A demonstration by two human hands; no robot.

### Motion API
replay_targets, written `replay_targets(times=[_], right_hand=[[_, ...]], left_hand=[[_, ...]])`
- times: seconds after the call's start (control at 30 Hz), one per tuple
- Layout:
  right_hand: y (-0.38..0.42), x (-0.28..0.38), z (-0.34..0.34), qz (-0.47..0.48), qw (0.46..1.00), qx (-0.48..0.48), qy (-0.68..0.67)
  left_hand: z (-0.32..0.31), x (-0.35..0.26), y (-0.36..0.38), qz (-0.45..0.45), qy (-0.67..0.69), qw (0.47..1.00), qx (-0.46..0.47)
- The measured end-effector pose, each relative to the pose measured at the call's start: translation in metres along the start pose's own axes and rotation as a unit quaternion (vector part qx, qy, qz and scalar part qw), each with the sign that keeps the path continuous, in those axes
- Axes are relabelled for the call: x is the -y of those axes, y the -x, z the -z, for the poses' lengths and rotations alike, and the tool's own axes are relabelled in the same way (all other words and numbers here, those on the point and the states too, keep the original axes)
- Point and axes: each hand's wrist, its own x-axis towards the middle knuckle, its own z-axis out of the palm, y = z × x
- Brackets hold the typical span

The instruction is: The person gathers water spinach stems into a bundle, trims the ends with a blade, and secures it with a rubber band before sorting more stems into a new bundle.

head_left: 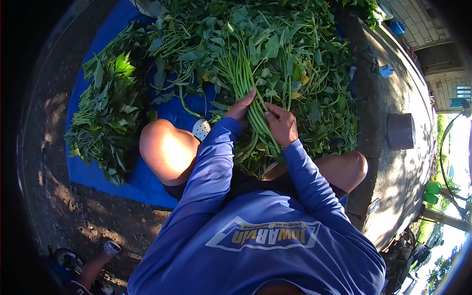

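Observation:
A bunch of long green stems [242, 73] with leaves at its far end lies between my hands, above my lap. My left hand [241, 108] is wrapped round the stems from the left, its thumb pointing up along them. From the right, my right hand [282, 124] closes its fingers on the lower part of the same stems. A large heap of leafy greens [314, 98] surrounds the bunch on the far side and to the right.
Tied-looking leafy bundles [110, 108] lie at the left on a blue tarp [142, 191]. A dark metal pot [401, 131] stands on the concrete at the right. A person's foot [112, 247] shows at the lower left.

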Motion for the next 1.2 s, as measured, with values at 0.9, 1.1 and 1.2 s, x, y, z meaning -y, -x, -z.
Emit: replay_targets(times=[0.9,1.1,1.2], right_hand=[[-0.046,-0.069,0.113,-0.063,0.969,-0.050,0.234],[-0.111,-0.095,0.027,-0.054,0.951,-0.104,0.285],[-0.125,-0.093,0.026,-0.025,0.944,-0.127,0.305]], left_hand=[[-0.004,-0.051,-0.005,-0.296,-0.210,0.895,-0.258],[-0.043,-0.031,0.013,-0.231,-0.225,0.912,-0.255],[-0.043,-0.027,0.019,-0.223,-0.235,0.912,-0.250]])
